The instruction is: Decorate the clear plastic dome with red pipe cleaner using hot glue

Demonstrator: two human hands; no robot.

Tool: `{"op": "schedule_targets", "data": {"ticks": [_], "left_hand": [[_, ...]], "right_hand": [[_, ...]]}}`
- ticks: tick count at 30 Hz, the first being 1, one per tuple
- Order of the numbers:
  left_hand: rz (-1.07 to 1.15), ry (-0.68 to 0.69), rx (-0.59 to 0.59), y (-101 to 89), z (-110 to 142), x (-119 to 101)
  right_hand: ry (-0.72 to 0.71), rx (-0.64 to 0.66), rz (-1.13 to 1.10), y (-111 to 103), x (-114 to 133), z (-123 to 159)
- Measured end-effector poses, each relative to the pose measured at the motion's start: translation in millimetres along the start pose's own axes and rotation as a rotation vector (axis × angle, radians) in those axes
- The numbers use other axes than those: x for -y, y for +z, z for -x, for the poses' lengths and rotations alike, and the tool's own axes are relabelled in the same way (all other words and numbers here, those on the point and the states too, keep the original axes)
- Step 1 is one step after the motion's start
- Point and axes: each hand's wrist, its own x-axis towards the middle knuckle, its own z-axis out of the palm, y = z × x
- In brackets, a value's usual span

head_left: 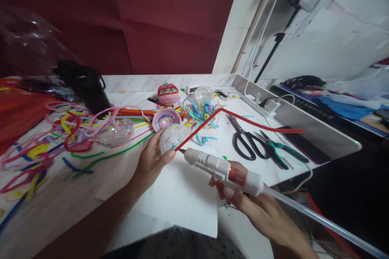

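Observation:
My left hand (154,160) is closed around a clear, rounded plastic shell (173,138) with coloured specks on it. A long red pipe cleaner (200,126) runs from the shell's lower edge, near my left thumb, up to a bend and then off to the right. My right hand (243,200) grips a white hot glue gun (212,164), with a long glue stick (313,212) coming out of its back end. The gun's nozzle points left and is at the pipe cleaner's end beside the shell; whether it touches, I cannot tell.
Scissors (243,139) and green-handled pliers (279,151) lie to the right. A pink bowl-shaped piece (166,119), a pink ball (168,94) and curled blue pipe cleaners (200,113) are behind the shell. Tangled pipe cleaners (39,158), another clear shell (117,132) and a black bottle (83,87) stand left.

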Motion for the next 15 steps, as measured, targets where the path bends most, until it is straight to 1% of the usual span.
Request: {"op": "schedule_targets", "data": {"ticks": [4,9,15], "left_hand": [[0.009,-0.002,0.023,0.0,0.1,2.2],[0.036,-0.027,0.038,0.8,0.8,3.1],[0.048,-0.148,0.024,4.0,1.6,-3.4]], "right_hand": [[0.038,-0.009,0.020,0.5,-1.2,1.1],[-0.002,-0.014,0.054,2.3,0.2,1.0],[-0.043,-0.041,0.197,2.3,7.3,0.6]]}}
